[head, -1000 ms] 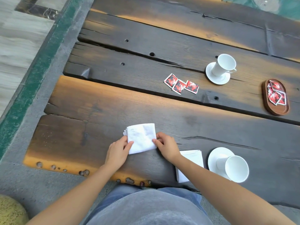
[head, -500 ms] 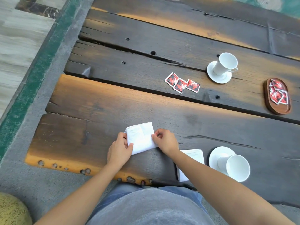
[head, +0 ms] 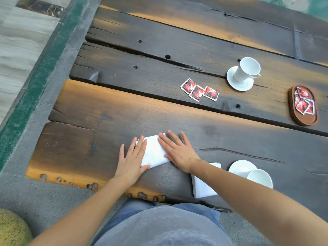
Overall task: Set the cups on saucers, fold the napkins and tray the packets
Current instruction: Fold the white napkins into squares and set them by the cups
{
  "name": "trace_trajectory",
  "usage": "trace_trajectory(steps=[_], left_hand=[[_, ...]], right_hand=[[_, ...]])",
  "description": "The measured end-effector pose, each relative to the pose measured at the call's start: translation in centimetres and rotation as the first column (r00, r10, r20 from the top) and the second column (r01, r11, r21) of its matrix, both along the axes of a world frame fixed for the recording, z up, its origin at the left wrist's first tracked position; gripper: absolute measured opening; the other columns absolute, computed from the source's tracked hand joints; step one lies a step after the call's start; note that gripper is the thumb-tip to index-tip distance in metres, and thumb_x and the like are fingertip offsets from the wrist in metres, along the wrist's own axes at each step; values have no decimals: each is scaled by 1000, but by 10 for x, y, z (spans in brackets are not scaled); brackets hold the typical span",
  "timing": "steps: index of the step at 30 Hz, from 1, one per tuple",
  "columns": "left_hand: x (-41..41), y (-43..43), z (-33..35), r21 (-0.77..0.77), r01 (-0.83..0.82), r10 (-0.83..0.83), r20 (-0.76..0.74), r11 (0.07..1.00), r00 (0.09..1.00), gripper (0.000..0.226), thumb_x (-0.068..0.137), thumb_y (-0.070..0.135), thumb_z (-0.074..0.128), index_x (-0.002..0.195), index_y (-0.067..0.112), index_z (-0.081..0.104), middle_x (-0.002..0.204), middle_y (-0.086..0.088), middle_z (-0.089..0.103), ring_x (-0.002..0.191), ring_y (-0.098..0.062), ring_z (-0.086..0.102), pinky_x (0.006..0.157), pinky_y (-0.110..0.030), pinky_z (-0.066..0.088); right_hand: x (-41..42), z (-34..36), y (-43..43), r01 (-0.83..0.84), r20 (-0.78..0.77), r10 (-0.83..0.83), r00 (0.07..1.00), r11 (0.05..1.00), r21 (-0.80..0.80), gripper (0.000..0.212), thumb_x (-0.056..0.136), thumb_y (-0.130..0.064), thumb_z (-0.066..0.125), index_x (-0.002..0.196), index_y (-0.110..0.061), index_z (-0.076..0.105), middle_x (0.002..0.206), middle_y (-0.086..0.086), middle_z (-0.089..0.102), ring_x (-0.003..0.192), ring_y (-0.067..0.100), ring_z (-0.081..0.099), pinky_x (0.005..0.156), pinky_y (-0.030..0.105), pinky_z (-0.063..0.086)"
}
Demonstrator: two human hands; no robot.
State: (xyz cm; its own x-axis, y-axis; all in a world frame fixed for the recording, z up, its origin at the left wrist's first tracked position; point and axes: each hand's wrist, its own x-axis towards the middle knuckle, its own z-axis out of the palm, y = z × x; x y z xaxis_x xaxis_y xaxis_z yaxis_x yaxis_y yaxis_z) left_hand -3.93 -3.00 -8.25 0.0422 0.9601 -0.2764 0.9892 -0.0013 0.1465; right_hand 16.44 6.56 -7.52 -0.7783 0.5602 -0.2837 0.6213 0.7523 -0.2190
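Observation:
A white napkin (head: 153,151) lies folded on the dark wooden table (head: 99,110). My left hand (head: 131,159) presses flat on its left edge, and my right hand (head: 177,151) presses flat on its right side, fingers spread. A second folded napkin (head: 202,188) lies under my right forearm. One white cup (head: 260,177) stands on a saucer (head: 238,166) at the near right. Another cup (head: 246,69) stands on its saucer (head: 238,84) farther back. Three red packets (head: 199,91) lie loose mid-table. A brown oval tray (head: 305,118) at the right holds several red packets (head: 303,103).
The table's near edge (head: 85,183) runs just in front of my body, with grey paving (head: 44,201) below. A green painted strip (head: 35,73) borders the paving on the left. Gaps run between the table planks.
My hands were pinching the napkin's side edges; now both lie flat on it with spread fingers, and the napkin looks narrower and folded over.

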Motion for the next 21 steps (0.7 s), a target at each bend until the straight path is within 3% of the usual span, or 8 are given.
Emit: trace_trajectory(steps=[2, 6, 9, 11, 13, 15, 16, 21], left_hand=[[-1, -5, -6, -58, -25, 27, 29, 998, 999, 106, 67, 57, 70, 146, 12, 17, 155, -4, 24, 141, -21, 13, 102, -58, 34], [-7, -9, -18, -145, -41, 56, 101, 989, 993, 97, 81, 64, 35, 140, 24, -32, 149, 11, -38, 137, -8, -32, 112, -54, 6], [-5, -7, -7, -164, -49, 75, 158, 985, 985, 92, 86, 61, 34, 142, 24, -29, 148, 9, -38, 140, -11, -23, 115, -55, 2], [-1, -9, 6, -110, -178, 205, 323, 978, 924, 85, 90, 48, 47, 149, 19, -7, 158, 4, -17, 144, -14, -4, 117, -47, 11], [4, -11, 21, -86, -505, 469, 531, 859, 706, 68, 90, 29, 56, 146, 14, 19, 154, -5, 17, 138, -20, 24, 110, -41, 27], [9, -10, 27, -279, -725, 689, 632, 630, 355, 57, 90, 17, 56, 140, 8, 29, 141, -12, 34, 126, -26, 41, 103, -38, 35], [12, -8, 29, -395, -741, 751, 623, 542, 217, 55, 91, 14, 55, 139, 5, 30, 140, -15, 36, 123, -28, 44, 103, -38, 36], [33, 2, 29, -576, -716, 827, 562, 395, 4, 57, 90, 11, 55, 140, 2, 28, 142, -14, 32, 125, -28, 43, 101, -33, 35]], right_hand=[[1, 0, 3, 0, 73, 4, 997, 998, -56, 61, 99, -36, 37, 152, -21, 11, 160, -7, 7, 148, 26, 8, 113, 61, 10], [-2, -1, 3, 9, 142, 5, 990, 995, -95, 61, 101, -38, 28, 151, -26, -6, 158, -13, -14, 148, 21, -6, 115, 57, 1], [-5, 0, 7, 26, 122, -8, 993, 988, -150, 62, 101, -37, 29, 151, -28, -6, 158, -13, -14, 148, 19, -7, 115, 54, 0], [-3, 5, 7, 146, -50, -163, 985, 960, -239, 60, 99, -35, 36, 151, -26, 9, 160, -8, 5, 147, 20, 9, 116, 48, 11], [-1, 13, 5, 428, -233, -536, 811, 816, -389, 49, 97, -29, 43, 144, -23, 31, 150, -2, 35, 132, 19, 38, 109, 39, 32], [1, 15, 4, 630, -181, -829, 529, 526, -571, 38, 95, -26, 46, 133, -21, 43, 125, -1, 57, 109, 16, 56, 98, 38, 44], [0, 14, 2, 657, -117, -887, 446, 414, -630, 33, 95, -26, 47, 127, -21, 47, 113, -2, 63, 100, 17, 60, 95, 40, 46], [-13, 10, -9, 599, 27, -922, 387, 229, -768, 37, 94, -22, 52, 129, -9, 49, 94, 9, 69, 88, 17, 64, 80, 28, 47]])
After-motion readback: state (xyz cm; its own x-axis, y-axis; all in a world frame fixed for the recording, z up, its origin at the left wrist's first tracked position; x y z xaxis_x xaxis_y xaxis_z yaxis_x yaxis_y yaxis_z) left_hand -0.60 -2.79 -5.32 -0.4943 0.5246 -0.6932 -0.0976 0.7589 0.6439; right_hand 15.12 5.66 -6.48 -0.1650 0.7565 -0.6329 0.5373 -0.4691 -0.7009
